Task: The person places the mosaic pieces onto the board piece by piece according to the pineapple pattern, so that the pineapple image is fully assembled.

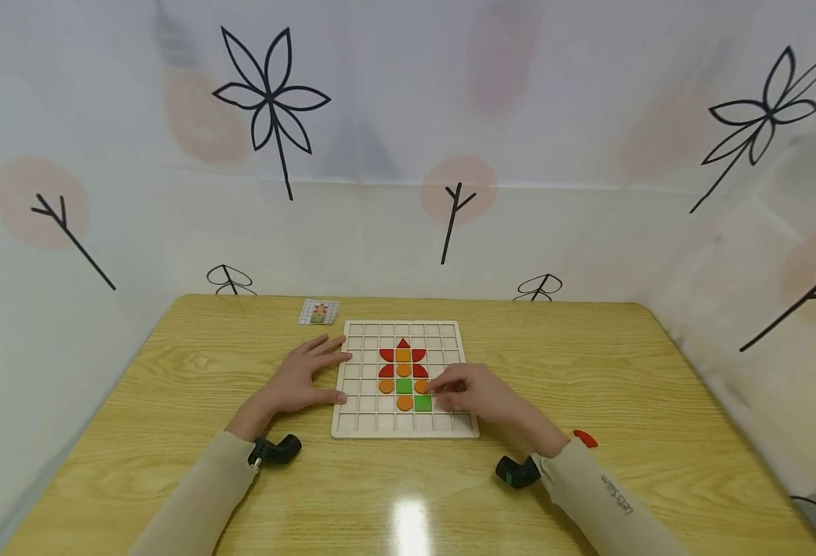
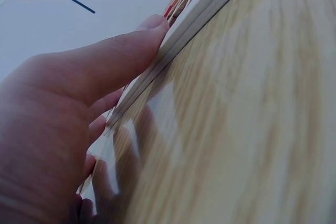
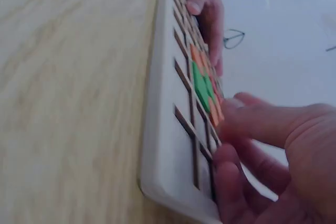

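A white gridded board (image 1: 366, 421) lies on the table, with colored pieces set in its cells. Red pieces (image 1: 403, 344) stand above and around an orange square (image 1: 403, 355). Below are several orange discs and two green squares (image 1: 423, 403). My right hand (image 1: 477, 392) has curled fingers at the orange disc (image 1: 421, 386) in the board's right half; the fingertips cover its right edge and appear to pinch it. My left hand (image 1: 299, 378) lies with fingers spread, its tips resting on the board's left edge. In the left wrist view, the left thumb (image 2: 126, 51) touches the board's rim.
A small picture card (image 1: 319, 312) lies behind the board at the left. One loose red curved piece (image 1: 585, 439) sits on the wooden table (image 1: 394, 479) beside the right forearm. Black wrist devices (image 1: 517, 472) are worn on both arms. A patterned white cloth hangs around the table.
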